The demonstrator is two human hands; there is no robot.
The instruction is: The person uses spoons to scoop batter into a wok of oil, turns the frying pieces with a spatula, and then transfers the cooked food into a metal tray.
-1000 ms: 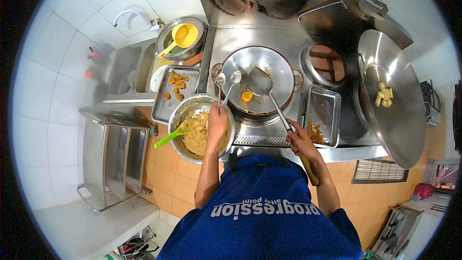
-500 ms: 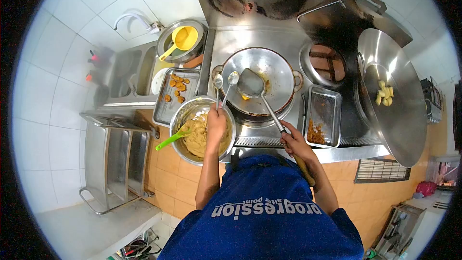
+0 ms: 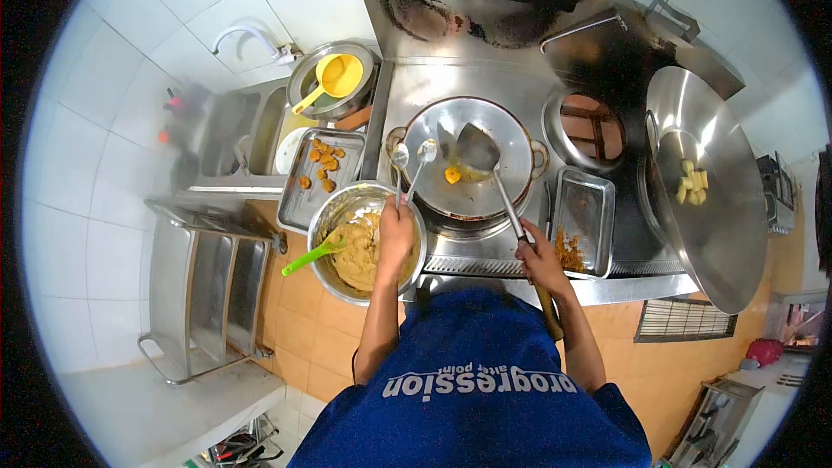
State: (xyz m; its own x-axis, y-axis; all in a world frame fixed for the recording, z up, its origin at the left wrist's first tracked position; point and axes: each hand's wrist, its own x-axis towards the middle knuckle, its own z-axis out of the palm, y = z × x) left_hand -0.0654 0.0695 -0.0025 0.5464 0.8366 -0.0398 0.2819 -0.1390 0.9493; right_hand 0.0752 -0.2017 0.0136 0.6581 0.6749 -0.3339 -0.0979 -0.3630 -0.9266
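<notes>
My left hand (image 3: 396, 232) is closed around the handles of two metal spoons (image 3: 425, 152), their bowls pointing up near the wok's left handle. Under that hand sits a steel mixing bowl (image 3: 318, 267) of thick yellowish batter (image 3: 354, 262), with a green-handled utensil (image 3: 305, 262) leaning in it. My right hand (image 3: 541, 262) grips a long-handled wok spatula (image 3: 478, 149), whose dark blade is inside the wok (image 3: 432, 182). One small orange-yellow piece of food (image 3: 452, 175) lies in a little oil, left of and below the blade.
Browned fried pieces (image 3: 326, 158) lie on a metal tray (image 3: 295, 204) at left. Beyond it, a yellow ladle (image 3: 339, 75) rests on a pot. Right of the wok stands a tray with brown crumbs (image 3: 568, 251), then a large tilted wok (image 3: 728, 234) holding pale chunks (image 3: 692, 182).
The spatula blade has shifted right in the wok, and the orange-yellow piece now shows fully beside it. My left hand still holds both spoons. The whole view has dropped slightly.
</notes>
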